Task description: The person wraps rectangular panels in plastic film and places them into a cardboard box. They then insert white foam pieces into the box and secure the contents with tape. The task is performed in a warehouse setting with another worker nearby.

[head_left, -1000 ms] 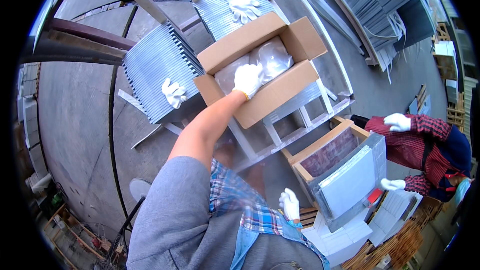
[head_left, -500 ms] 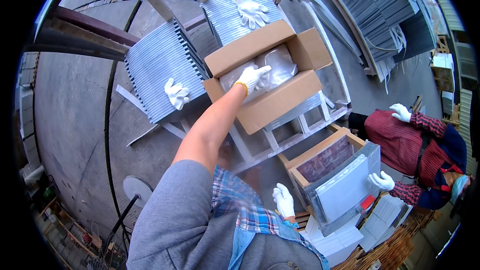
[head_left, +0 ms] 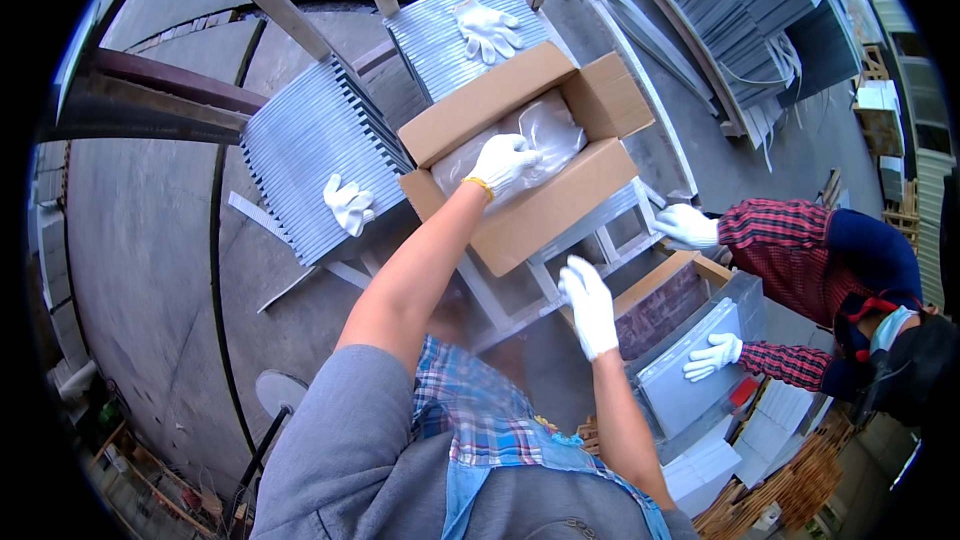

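Observation:
My left hand [head_left: 502, 164], in a white glove with a yellow cuff, reaches into an open cardboard box [head_left: 545, 237]. Its fingers are curled closed on the clear plastic bag [head_left: 556, 130] that lies inside; the fingertips are partly hidden. What the plastic wraps cannot be made out. My right hand [head_left: 590, 312], also gloved in white, is raised to the right of the box's near side. Nothing is in it, and its fingers are stretched out. The box's flaps are spread outward.
Ridged grey panel stacks [head_left: 310, 155] stand left of and behind the box, with loose white gloves [head_left: 487, 30] on top. At right, a co-worker [head_left: 790, 250] in a red checked top leans over a wooden frame holding white sheets [head_left: 690, 365]. A metal pole [head_left: 262, 450] stands at lower left.
My right hand has risen from low by my apron toward the box. My left hand's fingers have curled in on the plastic. The co-worker has leaned nearer, one hand reaching toward the box's stand.

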`<state>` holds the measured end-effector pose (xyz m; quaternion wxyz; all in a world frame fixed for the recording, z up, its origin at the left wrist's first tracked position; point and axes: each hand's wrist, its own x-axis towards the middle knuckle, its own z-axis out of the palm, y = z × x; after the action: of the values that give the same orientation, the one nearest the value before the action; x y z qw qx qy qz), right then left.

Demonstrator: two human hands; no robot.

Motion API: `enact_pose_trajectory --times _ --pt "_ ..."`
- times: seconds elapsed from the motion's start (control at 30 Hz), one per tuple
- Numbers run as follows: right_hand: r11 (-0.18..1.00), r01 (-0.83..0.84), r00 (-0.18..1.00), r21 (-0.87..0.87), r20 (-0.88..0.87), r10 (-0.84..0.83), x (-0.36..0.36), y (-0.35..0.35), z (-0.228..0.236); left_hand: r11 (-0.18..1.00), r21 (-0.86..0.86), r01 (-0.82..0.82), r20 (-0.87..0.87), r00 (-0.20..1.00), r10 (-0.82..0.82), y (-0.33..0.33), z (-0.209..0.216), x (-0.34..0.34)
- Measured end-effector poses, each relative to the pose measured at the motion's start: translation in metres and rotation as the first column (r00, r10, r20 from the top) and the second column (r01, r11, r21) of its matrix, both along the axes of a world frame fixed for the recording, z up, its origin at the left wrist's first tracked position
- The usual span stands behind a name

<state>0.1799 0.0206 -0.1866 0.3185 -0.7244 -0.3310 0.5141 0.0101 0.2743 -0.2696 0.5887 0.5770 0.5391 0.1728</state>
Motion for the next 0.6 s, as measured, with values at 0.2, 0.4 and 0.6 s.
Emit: enact_pose_trajectory --times 0.2,0.4,0.6 --pt "0.983 -0.064 0.969 0.17 0.247 0.021 -0.011 0.13 -0.011 0.893 -0.424 -0.152 0.381 0.865 0.328 -0.029 0.006 0.01" --pt "0.953 -0.218 0.747 -0.21 0.592 0.302 -0.032 0.217 0.031 0.923 0.374 -0.092 0.055 0.996 0.077 -0.061 0.015 0.039" --pt "0.875 -0.229 0.569 -0.427 0.67 0.476 -0.014 0.241 0.012 0.731 0.666 0.152 -0.24 0.971 0.017 -0.074 0.028 0.053"
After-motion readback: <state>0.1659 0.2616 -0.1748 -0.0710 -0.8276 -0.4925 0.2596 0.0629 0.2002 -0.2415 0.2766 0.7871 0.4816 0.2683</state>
